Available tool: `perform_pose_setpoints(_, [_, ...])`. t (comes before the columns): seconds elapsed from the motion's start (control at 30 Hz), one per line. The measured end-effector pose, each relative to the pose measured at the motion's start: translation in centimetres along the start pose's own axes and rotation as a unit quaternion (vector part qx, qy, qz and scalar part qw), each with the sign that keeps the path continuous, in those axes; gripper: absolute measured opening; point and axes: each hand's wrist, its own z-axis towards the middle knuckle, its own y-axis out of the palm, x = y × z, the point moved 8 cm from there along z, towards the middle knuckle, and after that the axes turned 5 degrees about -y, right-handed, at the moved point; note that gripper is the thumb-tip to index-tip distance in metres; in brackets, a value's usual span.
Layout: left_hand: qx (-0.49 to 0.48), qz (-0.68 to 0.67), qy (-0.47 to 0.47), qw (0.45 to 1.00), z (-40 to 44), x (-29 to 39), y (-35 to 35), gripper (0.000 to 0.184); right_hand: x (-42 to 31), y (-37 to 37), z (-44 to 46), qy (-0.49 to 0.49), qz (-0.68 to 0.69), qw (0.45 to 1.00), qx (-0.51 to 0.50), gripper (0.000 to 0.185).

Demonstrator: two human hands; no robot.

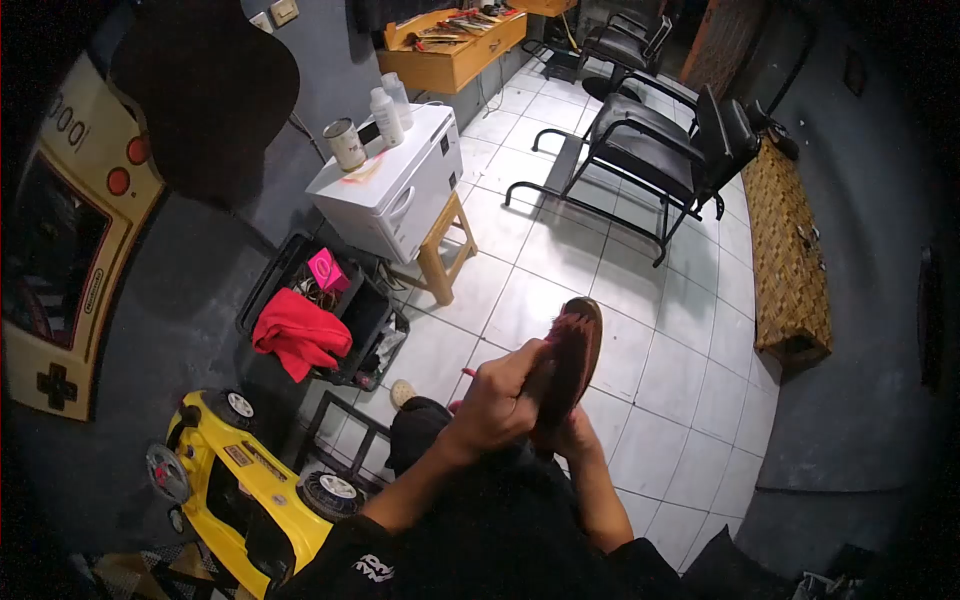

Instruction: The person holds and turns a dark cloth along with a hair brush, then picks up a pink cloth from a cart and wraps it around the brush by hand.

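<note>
A brown shoe is held up in front of my body, toe pointing away. Dark reddish brown with a ragged edge covers part of its surface. My right hand is closed around the near end of the shoe, its fingers partly hidden behind it. My left hand is curled at the shoe's left side, fingers pinched together. Something thin and red pokes out to the left of that hand; what it is I cannot make out.
A white box-like appliance on a wooden stool carries a can and bottles. Beside it a black cart holds a red cloth. A yellow toy car lies left, black chairs stand ahead, and a woven box is right.
</note>
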Motion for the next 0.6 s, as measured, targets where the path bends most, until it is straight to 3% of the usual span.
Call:
perform_pose_setpoints(0.03, [-0.004,-0.019,-0.028,0.999,0.0,-0.4,0.0,0.011,2.3,-2.0,0.3,0.078,-0.019,0.994,0.070,0.057])
perform_pose_setpoints(0.1, [-0.010,-0.057,-0.081,0.995,0.1,-1.0,-0.1,0.010,4.3,-3.5,0.8,0.109,-0.086,0.990,-0.030,0.046])
perform_pose_setpoints(0.13, [0.000,-0.076,-0.082,0.994,0.1,-1.6,-0.3,0.011,6.3,-6.0,0.5,0.145,-0.181,0.973,-0.026,0.046])
perform_pose_setpoints(0.2, [0.024,-0.145,-0.160,0.976,0.0,-1.5,-1.3,0.010,10.2,-11.0,-0.1,0.224,-0.359,0.905,-0.038,0.047])
perform_pose_setpoints(0.23, [0.064,-0.191,-0.134,0.970,0.2,-1.2,-2.0,0.010,15.3,-17.7,-1.0,0.235,-0.495,0.833,-0.079,0.044])
perform_pose_setpoints(0.27, [0.103,-0.139,-0.093,0.980,0.8,0.1,-3.3,0.011,14.9,-19.5,-2.4,0.227,-0.635,0.737,-0.039,0.043])
perform_pose_setpoints(0.3, [0.120,-0.153,-0.100,0.976,0.9,0.0,-3.9,0.012,16.5,-22.7,-4.2,0.275,-0.634,0.723,-0.017,0.049])
perform_pose_setpoints(0.4, [0.118,-0.191,-0.102,0.969,1.0,-0.8,-4.0,0.015,16.5,-26.3,-6.4,0.280,-0.679,0.676,0.064,0.046])
perform_pose_setpoints(0.43, [0.110,-0.200,-0.102,0.968,0.9,-1.2,-3.7,0.016,15.0,-25.5,-6.0,0.232,-0.733,0.632,0.097,0.041])
perform_pose_setpoints(0.5, [0.079,-0.165,-0.129,0.975,0.9,-1.8,-2.3,0.017,13.4,-24.0,-5.1,0.225,-0.496,0.817,0.191,0.036])
perform_pose_setpoints(0.53, [0.064,-0.147,-0.140,0.977,0.9,-2.1,-1.6,0.018,11.8,-22.3,-4.1,0.211,-0.359,0.879,0.232,0.035])
perform_pose_setpoints(0.6, [0.035,-0.094,-0.119,0.988,1.0,-2.9,-0.4,0.018,6.3,-15.6,-1.3,0.121,-0.205,0.942,0.238,0.032])
